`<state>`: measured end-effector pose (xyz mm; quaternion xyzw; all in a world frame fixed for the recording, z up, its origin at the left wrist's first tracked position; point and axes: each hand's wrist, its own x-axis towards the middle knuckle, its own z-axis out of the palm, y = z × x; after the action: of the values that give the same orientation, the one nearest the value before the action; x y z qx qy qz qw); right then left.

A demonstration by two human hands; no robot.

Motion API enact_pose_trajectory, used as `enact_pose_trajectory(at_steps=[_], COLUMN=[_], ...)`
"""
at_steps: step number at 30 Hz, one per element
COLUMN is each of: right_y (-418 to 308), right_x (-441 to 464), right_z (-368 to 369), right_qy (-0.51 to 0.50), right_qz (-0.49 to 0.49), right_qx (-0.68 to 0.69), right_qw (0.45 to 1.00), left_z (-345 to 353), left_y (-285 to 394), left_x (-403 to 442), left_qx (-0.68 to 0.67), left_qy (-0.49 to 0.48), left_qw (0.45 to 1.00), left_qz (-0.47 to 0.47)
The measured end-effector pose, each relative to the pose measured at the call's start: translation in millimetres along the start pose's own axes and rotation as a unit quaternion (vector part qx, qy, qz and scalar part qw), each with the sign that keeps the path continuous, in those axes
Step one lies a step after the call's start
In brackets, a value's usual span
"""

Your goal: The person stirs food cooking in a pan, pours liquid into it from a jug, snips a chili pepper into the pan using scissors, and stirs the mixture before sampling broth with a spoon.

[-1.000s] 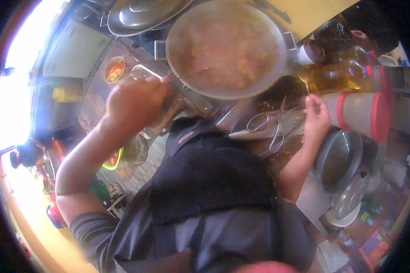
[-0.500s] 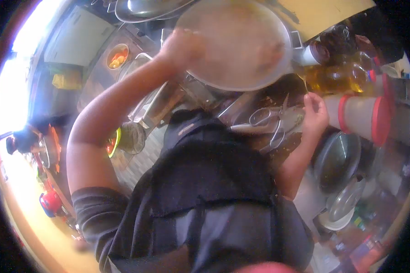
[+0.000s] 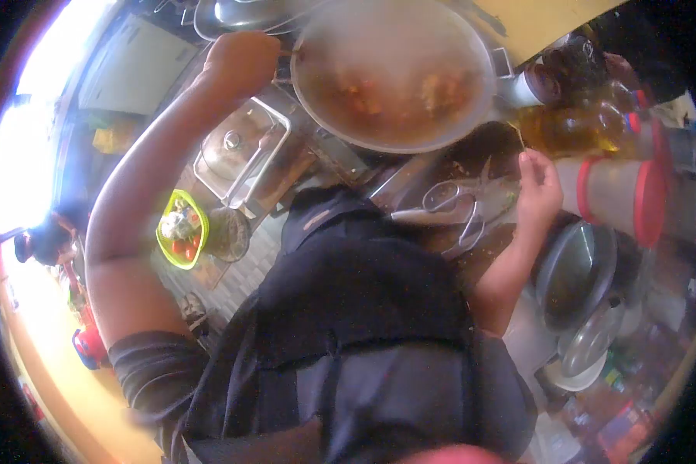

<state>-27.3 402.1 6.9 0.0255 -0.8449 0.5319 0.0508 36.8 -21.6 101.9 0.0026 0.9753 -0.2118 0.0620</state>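
Note:
A wide round pan of steaming reddish-brown food fills the top middle. My left hand is closed in a fist just left of the pan's rim, its back toward me; what it holds, if anything, is hidden. On the right, my right hand pinches a thin pale stick-like handle that points up toward the pan's right edge; its far end is unclear. Beside that hand, scissors with pale handles lie on the worktop.
A glass lid sits on a white-rimmed tray at left. A yellow-green basket holds tomatoes and other food. An oil bottle, red-lidded containers and a dark oval pan stand on the right.
My left hand has moved left, from over the steaming pan to outside its rim. The food and the yellow-green basket show more clearly. The right hand has hardly moved.

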Motion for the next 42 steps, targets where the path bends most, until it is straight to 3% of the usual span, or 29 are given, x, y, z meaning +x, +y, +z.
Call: enact_pose_trajectory(at_steps=[2, 4, 5, 7, 8, 10, 11, 12, 14, 16, 20, 22, 26, 28, 29, 30, 32, 34, 35, 36, 38, 41, 42], right_y=[-9, 0, 5, 9, 10, 11, 11, 11, 10, 10, 13, 4, 7, 10, 13, 16, 22, 21, 20, 19, 17, 2, 0], right_x=[-2, -1, 0, 0, 1, 0, 0, -1, -1, 0, 2, 2, 3, 2, 0, 0, -1, 0, -1, -1, 0, 1, 1], right_z=[0, -3, -5, -7, -8, -9, -11, -12, -12, -11, -8, -5, -6, -9, -10, -12, -16, -16, -16, -14, -9, -1, 1], right_qy=[0.005, 0.006, 0.006, 0.004, 0.003, 0.009, 0.012, 0.016, 0.017, 0.021, 0.018, 0.017, 0.023, 0.025, 0.027, 0.028, 0.026, 0.026, 0.024, 0.024, 0.022, -0.008, -0.009], right_qz=[0.014, 0.013, 0.011, 0.014, 0.017, 0.012, 0.006, 0.008, 0.016, 0.022, 0.033, 0.041, 0.022, 0.019, 0.017, 0.018, 0.010, 0.018, 0.024, 0.025, 0.036, 0.049, 0.048], right_qx=[-0.011, -0.019, -0.026, -0.023, -0.020, -0.031, -0.043, -0.043, -0.027, -0.025, -0.033, -0.038, -0.062, -0.039, -0.017, -0.017, -0.016, -0.026, -0.037, -0.036, -0.015, -0.027, -0.027], right_qw=[1.000, 1.000, 1.000, 1.000, 1.000, 0.999, 0.999, 0.999, 0.999, 0.999, 0.999, 0.998, 0.998, 0.999, 0.999, 0.999, 0.999, 0.999, 0.999, 0.999, 0.999, 0.998, 0.998], left_z=[-12, -16, -20, -30, -22, 14, 30, 46, 64, 67, 46, 34, 44, 72, 95, 121, 117, 61, 65, 71, 74, 69, 66], left_y=[1, -2, 0, 10, 14, 29, 38, 47, 69, 91, 124, 135, 124, 102, 91, 79, 61, 43, 35, 24, 10, 6, 12], left_x=[5, 13, 13, 13, 17, 32, 39, 46, 54, 64, 66, 62, 71, 74, 72, 70, 58, 27, 14, 0, -18, -37, -44], left_qx=[-0.021, -0.027, -0.027, -0.140, -0.139, -0.089, -0.087, -0.179, -0.269, -0.323, -0.232, -0.303, -0.250, -0.268, -0.267, -0.271, -0.272, -0.255, -0.253, -0.383, -0.503, -0.473, -0.489], left_qy=[-0.039, -0.150, -0.151, -0.156, -0.157, -0.179, -0.179, -0.118, -0.056, -0.026, -0.061, -0.112, -0.120, -0.042, -0.042, 0.054, 0.148, -0.150, -0.151, -0.093, -0.033, -0.153, -0.094], left_qw=[0.999, 0.988, 0.988, 0.965, 0.965, 0.945, 0.945, 0.940, 0.923, 0.927, 0.953, 0.946, 0.959, 0.949, 0.949, 0.942, 0.925, 0.950, 0.950, 0.915, 0.860, 0.866, 0.859], left_qz=[-0.010, 0.015, 0.015, 0.158, 0.159, 0.257, 0.261, 0.265, 0.268, 0.190, 0.183, 0.023, 0.058, 0.158, 0.159, 0.189, 0.219, 0.100, 0.101, 0.090, 0.077, -0.063, -0.118])
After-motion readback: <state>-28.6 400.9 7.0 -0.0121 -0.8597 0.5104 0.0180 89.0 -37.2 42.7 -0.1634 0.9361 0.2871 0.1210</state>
